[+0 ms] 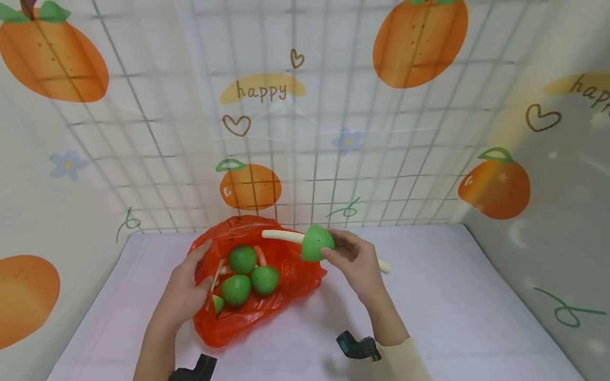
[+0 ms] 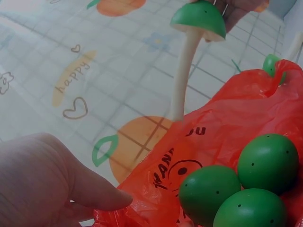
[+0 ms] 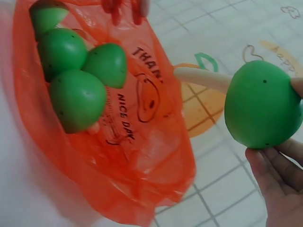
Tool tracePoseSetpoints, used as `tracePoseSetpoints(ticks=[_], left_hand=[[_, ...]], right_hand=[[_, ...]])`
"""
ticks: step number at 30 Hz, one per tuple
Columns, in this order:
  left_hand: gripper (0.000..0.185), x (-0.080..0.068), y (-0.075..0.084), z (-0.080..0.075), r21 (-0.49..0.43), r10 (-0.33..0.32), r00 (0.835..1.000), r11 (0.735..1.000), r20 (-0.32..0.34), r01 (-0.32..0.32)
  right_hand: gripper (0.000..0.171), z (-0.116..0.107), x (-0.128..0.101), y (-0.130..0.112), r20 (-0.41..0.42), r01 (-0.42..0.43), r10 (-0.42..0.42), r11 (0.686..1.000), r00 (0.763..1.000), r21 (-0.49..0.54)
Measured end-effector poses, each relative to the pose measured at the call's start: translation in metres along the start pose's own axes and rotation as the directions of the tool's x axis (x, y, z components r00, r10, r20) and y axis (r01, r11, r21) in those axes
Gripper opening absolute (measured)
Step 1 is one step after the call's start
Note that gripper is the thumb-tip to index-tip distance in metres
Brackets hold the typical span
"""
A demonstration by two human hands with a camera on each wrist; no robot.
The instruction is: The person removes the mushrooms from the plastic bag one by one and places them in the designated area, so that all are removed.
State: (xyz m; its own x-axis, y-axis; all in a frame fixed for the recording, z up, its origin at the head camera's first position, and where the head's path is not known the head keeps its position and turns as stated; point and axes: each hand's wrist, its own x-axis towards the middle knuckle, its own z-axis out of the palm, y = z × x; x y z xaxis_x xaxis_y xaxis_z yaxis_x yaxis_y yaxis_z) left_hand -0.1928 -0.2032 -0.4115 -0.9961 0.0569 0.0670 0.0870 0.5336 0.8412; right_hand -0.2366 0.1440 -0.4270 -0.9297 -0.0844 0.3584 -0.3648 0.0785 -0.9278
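An orange plastic bag [image 1: 286,275] lies open on the table, with several green toy mushrooms [image 1: 242,259] inside. My left hand [image 1: 190,288] grips the bag's near left edge and holds its mouth open. Above the bag's right side, my right hand [image 1: 350,259] pinches the green cap of another toy mushroom [image 1: 316,243], whose cream stem [image 1: 283,236] points left over the bag. The wrist views show the held mushroom [image 3: 262,106] [image 2: 199,21] beside the bag [image 3: 142,156] [image 2: 222,137] and the caps [image 3: 78,97] [image 2: 267,161] inside it.
A white table [image 1: 452,307] is enclosed by a wire grid panel [image 1: 295,137] and walls printed with oranges. Another cream stem end [image 1: 384,266] lies on the table behind my right hand. Dark wrist mounts [image 1: 357,346] show near the front edge.
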Motion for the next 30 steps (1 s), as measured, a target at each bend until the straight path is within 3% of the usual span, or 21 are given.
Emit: tracePoseSetpoints(ticks=[19,30], left_hand=[[0.074,-0.001,0.001,-0.001,0.009,-0.006,1.0,1.0,0.006,0.006],[0.074,0.0,-0.001,-0.001,0.014,0.001,1.0,1.0,0.001,-0.001]], right_hand=[[0.039,-0.062,0.001,0.0,-0.228,-0.007,0.008,1.0,0.974,0.002],[0.039,-0.083,-0.001,0.009,-0.32,-0.046,0.026,0.998,0.947,-0.053]])
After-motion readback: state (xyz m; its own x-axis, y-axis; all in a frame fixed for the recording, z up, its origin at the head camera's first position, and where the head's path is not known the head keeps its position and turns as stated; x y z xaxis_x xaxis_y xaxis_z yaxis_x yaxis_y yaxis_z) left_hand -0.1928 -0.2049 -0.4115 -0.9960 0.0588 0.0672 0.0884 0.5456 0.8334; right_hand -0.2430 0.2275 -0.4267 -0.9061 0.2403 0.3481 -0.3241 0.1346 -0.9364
